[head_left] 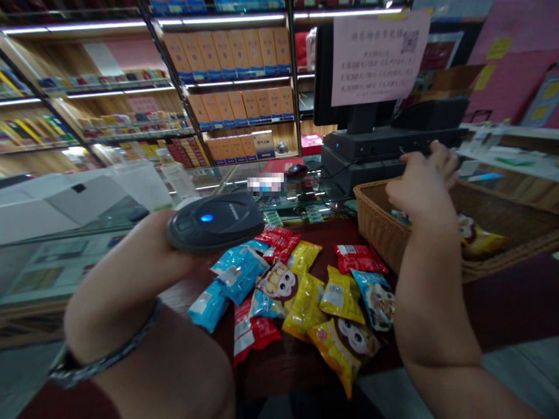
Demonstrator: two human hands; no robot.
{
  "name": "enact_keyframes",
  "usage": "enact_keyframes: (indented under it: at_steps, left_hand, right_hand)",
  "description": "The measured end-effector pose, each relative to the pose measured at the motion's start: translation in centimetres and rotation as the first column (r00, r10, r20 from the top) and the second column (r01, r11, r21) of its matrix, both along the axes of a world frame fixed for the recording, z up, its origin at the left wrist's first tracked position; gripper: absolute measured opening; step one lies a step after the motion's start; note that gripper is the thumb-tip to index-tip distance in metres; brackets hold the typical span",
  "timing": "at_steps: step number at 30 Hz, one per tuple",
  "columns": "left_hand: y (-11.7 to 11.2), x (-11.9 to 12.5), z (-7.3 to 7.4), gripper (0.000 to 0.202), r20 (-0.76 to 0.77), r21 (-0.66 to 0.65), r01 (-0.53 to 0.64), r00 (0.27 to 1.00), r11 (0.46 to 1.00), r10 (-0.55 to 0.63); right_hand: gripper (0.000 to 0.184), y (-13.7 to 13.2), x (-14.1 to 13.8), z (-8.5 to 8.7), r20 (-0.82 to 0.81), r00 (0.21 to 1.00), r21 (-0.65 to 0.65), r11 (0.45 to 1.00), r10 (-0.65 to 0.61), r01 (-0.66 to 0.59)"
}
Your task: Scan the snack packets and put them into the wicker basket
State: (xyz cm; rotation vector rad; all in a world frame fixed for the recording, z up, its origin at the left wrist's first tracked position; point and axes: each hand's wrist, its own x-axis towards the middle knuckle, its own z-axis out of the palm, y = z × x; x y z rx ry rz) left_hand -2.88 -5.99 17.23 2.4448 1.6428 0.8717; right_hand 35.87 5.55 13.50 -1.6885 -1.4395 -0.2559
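Observation:
My left hand [162,245] is closed around a dark grey barcode scanner [216,222] with a lit blue light on top; the scanner's body hides most of the fingers. Below it, blue snack bags [244,269], red snack bags [253,331] and yellow snack bags [305,302] lie in a loose pile, some with a cartoon face. Over the wicker basket [375,224] at the right, my right hand [423,183] hangs with fingers spread and nothing in them. A yellow snack bag [483,238] rests inside the basket, partly behind my right forearm.
Behind the basket stands a black cash register [362,145] with a pink paper sign [378,58] on its screen. A glass counter [236,174] bears a mouse [297,169], a plastic bottle [177,174] and white boxes [65,195]. Shelves of boxes [227,52] line the back.

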Motion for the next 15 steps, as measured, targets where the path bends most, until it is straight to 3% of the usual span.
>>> enact_keyframes:
  at_steps: [2,3,4,5,7,8,9,10,12,15]
  left_hand:
    - [0.0,0.2,0.1,0.021,0.007,0.026,0.004,1.000,1.000,-0.004]
    - [0.0,0.3,0.2,0.020,0.015,0.040,0.013,1.000,0.999,-0.014]
    - [-0.1,0.5,0.2,0.021,0.026,0.049,0.023,0.999,0.999,-0.024]
    - [-0.1,0.6,0.2,0.023,0.036,0.047,0.028,0.999,0.999,-0.029]
    - [-0.2,0.8,0.2,0.028,0.048,0.018,0.023,0.999,1.000,-0.024]
    - [-0.2,0.7,0.2,0.031,0.050,0.000,0.014,0.999,1.000,-0.014]
    - [-0.2,0.6,0.1,0.032,0.052,-0.008,-0.002,0.999,1.000,0.002]
    - [-0.2,0.5,0.0,0.031,0.047,-0.026,-0.009,0.999,1.000,0.010]
    - [-0.2,0.1,-0.2,0.026,0.033,-0.024,-0.028,0.999,0.999,0.029]
    - [-0.2,-0.2,-0.2,0.021,0.020,0.013,-0.018,1.000,1.000,0.018]
  right_hand:
    - [0.046,-0.4,-2.1,0.3,0.055,0.983,-0.031,0.984,0.175,-0.174]
    - [0.045,-0.7,-3.6,0.4,0.076,0.948,-0.091,0.949,0.309,-0.302]
    - [0.044,-0.9,-5.2,0.2,0.088,0.884,-0.180,0.880,0.459,-0.440]
    - [0.044,-1.1,-7.0,-0.1,0.084,0.789,-0.287,0.773,0.609,-0.566]
    - [0.051,-1.3,-10.5,-1.4,0.054,0.535,-0.513,0.483,0.843,-0.710]
    - [0.058,-1.4,-12.2,-2.3,0.039,0.405,-0.607,0.343,0.914,-0.717]
    - [0.065,-1.5,-13.6,-3.3,0.014,0.315,-0.683,0.239,0.949,-0.690]
    - [0.071,-1.6,-14.9,-4.2,-0.006,0.264,-0.743,0.173,0.964,-0.647]
    - [0.081,-1.9,-16.6,-5.9,-0.029,0.243,-0.822,0.115,0.970,-0.557]
    - [0.088,-2.7,-17.9,-7.4,-0.028,0.265,-0.874,0.106,0.964,-0.475]
